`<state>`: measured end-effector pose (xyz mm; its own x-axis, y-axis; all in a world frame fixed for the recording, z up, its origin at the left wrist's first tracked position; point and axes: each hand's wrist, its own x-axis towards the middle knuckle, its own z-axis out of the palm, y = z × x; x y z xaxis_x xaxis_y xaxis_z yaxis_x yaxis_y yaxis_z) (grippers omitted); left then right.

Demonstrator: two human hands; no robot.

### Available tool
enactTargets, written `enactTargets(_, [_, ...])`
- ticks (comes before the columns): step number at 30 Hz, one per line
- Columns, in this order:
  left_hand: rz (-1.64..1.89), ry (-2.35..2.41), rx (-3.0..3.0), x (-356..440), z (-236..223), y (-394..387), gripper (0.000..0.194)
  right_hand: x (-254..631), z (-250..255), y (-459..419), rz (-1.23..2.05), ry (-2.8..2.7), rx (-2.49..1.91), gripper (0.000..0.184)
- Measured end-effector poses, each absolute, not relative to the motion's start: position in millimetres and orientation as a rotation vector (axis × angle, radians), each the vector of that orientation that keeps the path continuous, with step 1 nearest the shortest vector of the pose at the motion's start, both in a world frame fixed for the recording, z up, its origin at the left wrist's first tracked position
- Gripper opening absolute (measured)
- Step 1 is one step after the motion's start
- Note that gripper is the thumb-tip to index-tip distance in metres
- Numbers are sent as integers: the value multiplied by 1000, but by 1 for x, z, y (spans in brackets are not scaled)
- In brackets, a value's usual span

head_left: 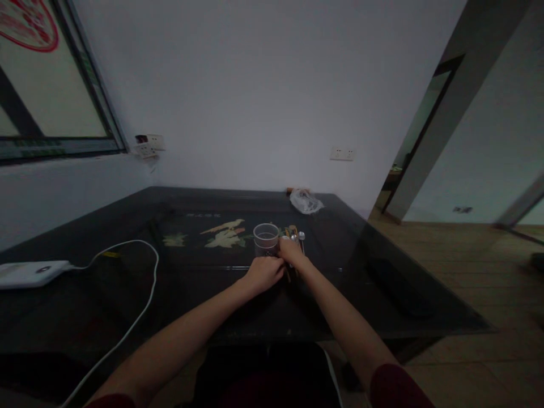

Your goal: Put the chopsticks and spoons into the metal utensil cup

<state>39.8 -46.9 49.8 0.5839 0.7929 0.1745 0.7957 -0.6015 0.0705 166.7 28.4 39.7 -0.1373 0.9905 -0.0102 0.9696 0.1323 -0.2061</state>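
Note:
A clear plastic cup (pixel 266 239) stands upright on the dark table. My left hand (pixel 266 273) is closed directly in front of the cup's base, its fingers curled and partly hidden. Just right of the cup, my right hand (pixel 290 251) is curled with its fingers pointing away, close to the left hand. Around the right hand are several spoons (pixel 301 236) with shiny round heads and thin yellowish-brown sticks that pass beneath it. What either hand grips is too small and dark to make out.
A crumpled clear plastic bag (pixel 305 202) lies near the table's back edge. On the left, a white device (pixel 34 274) trails a white cable (pixel 148 294) over the front edge. A dark elongated object (pixel 399 288) lies on the right of the glossy table (pixel 204 306).

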Motion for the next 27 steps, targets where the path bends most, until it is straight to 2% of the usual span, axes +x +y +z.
enactTargets(13, [-247, -1468, -2770, 39, 46, -43, 29, 164, 41, 21, 221, -2169, -1982, 34])
enactTargets(19, [-270, -1559, -2785, 37, 47, -43, 27, 179, 41, 27, 266, -2031, -1921, 28])
enactTargets(23, [-285, -1579, -2804, 37, 44, -40, 27, 191, 42, 35, 361, -1853, -1806, 25])
enactTargets(27, [-327, -1584, -2822, 36, 41, -38, 27, 201, 44, 41, 608, -1618, -1649, 38])
